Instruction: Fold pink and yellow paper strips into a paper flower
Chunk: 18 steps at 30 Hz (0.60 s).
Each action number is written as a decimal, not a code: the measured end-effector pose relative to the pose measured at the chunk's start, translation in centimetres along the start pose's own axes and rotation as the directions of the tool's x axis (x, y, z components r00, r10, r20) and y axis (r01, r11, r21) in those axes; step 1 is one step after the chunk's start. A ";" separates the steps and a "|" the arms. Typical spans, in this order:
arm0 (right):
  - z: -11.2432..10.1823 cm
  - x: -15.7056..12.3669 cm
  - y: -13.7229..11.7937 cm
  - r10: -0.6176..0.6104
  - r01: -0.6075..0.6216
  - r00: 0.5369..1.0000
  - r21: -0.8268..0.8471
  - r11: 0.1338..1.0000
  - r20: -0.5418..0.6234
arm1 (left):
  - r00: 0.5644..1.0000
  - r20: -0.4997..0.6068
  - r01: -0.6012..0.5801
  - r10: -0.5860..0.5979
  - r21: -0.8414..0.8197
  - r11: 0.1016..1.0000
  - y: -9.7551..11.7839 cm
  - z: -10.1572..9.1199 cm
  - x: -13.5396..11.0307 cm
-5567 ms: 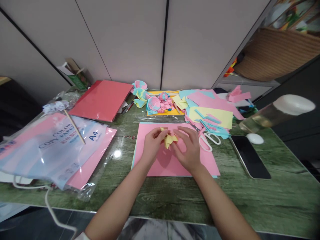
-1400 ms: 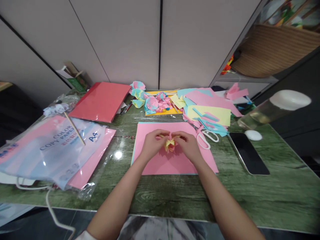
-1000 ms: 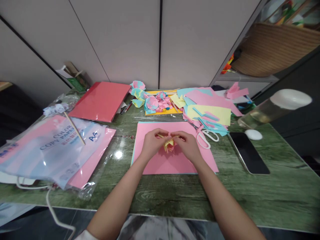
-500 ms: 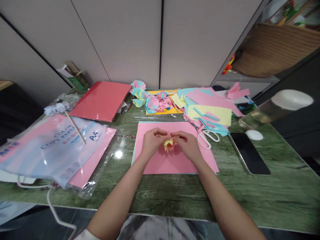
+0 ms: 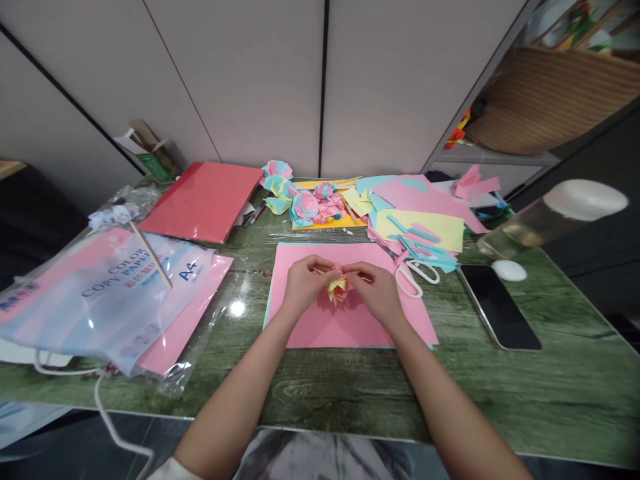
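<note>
Both hands meet over a pink sheet of paper [image 5: 350,320] lying on the green table [image 5: 500,393]. My left hand [image 5: 303,287] and my right hand [image 5: 376,290] each pinch a small folded paper flower [image 5: 338,288], yellow with pink parts, held between the fingertips just above the sheet. The fingers of both hands are curled tight around its top. Most of the flower is hidden by the fingers.
White scissors [image 5: 416,276] lie right of the pink sheet, a black phone [image 5: 497,307] further right. Paper scraps [image 5: 420,223] and finished paper flowers [image 5: 307,200] sit behind. A red folder [image 5: 205,200] and a copy-paper pack [image 5: 105,293] lie left. A bottle [image 5: 555,220] stands at right.
Several seconds ago the hands were looser around a flatter yellow piece. They have since closed together on it; in the last second only the fingertips shift slightly.
</note>
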State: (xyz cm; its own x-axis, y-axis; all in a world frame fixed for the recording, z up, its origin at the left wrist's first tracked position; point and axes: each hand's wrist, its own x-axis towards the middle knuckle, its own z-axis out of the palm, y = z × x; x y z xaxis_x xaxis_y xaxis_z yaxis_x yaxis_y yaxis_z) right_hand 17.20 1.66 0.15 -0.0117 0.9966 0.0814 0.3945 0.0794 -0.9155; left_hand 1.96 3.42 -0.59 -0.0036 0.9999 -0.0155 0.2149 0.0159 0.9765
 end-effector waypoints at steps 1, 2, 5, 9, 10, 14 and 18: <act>0.0 0.0 0.0 0.000 0.000 1.000 -0.005 1.000 -0.003 | 1.000 -0.004 0.004 -0.004 -0.002 1.000 0.0 0.0 0.0; 0.1 0.0 0.1 0.000 0.000 1.000 -0.009 1.000 -0.005 | 1.000 -0.008 0.010 -0.010 -0.006 1.000 0.0 0.0 0.0; 0.1 0.1 0.1 -0.002 0.001 1.000 -0.017 1.000 -0.003 | 0.999 -0.011 0.030 -0.030 -0.018 0.999 0.0 0.1 0.0; 0.1 0.0 0.0 -0.004 0.004 1.000 -0.021 1.000 0.004 | 0.999 -0.009 0.037 -0.037 -0.020 0.999 0.1 0.1 -0.1; 0.1 0.0 0.0 -0.005 0.005 1.000 -0.021 1.000 0.006 | 0.999 -0.011 0.037 -0.037 -0.018 0.999 0.1 0.1 -0.1; 0.1 -0.1 -0.1 -0.002 0.003 1.000 -0.016 1.000 0.009 | 1.000 -0.018 0.026 -0.026 -0.005 1.000 0.2 0.0 -0.2; 0.0 -0.1 -0.3 0.003 -0.003 1.000 -0.009 1.000 0.011 | 1.000 -0.018 0.003 -0.003 0.006 1.000 0.0 0.0 -0.1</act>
State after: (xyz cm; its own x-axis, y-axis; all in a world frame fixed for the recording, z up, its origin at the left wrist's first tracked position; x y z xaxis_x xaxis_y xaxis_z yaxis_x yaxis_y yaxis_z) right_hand 17.03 1.56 0.42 -0.0203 0.9970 0.0748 0.4023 0.0766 -0.9123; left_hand 1.96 3.32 -0.59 -0.0215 0.9997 -0.0148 0.2209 0.0191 0.9751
